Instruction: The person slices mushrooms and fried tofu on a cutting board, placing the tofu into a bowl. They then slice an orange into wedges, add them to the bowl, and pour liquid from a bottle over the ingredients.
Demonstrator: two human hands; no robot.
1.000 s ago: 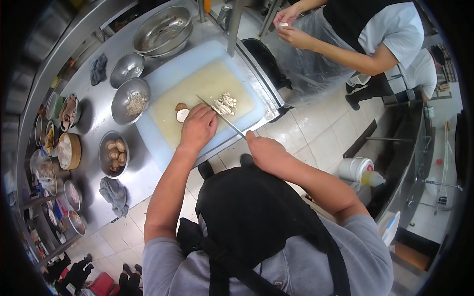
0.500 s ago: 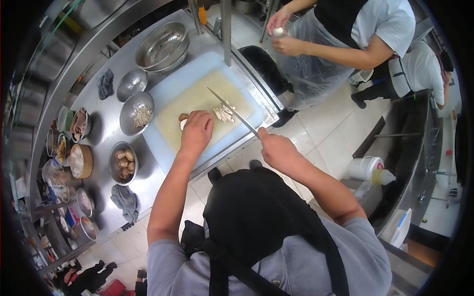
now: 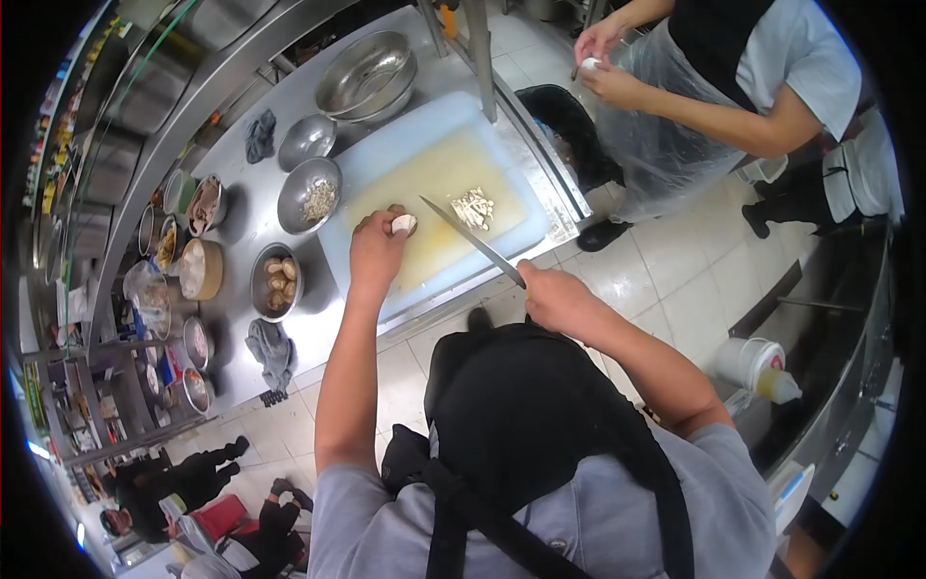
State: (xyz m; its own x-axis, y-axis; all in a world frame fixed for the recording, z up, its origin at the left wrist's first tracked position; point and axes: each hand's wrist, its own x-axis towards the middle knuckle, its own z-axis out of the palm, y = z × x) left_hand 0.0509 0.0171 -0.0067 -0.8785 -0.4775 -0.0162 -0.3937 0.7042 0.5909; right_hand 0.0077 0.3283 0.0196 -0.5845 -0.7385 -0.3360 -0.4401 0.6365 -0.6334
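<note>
On the left part of the cutting board (image 3: 362, 159), my left hand (image 3: 377, 253) is closed on a mushroom piece (image 3: 403, 224) with a pale cut face. A brown mushroom piece (image 3: 396, 208) lies just beyond its fingertips. My right hand (image 3: 559, 297) grips the handle of a long knife (image 3: 473, 241), whose blade slants up and left over the board. Past the blade lies a pile of pale sliced pieces (image 3: 473, 208), apart from both hands.
A bowl of whole mushrooms (image 3: 277, 282), a bowl of chopped bits (image 3: 310, 196), an emptier small bowl (image 3: 307, 143) and a large bowl (image 3: 367, 77) stand left of the board. Grey cloths (image 3: 270, 355) lie nearby. A co-worker's hands (image 3: 608, 72) hold something white at upper right.
My left hand now holds a pale-faced mushroom piece and has come away from the slices. The knife has moved off the sliced pile. The whole view has shifted.
</note>
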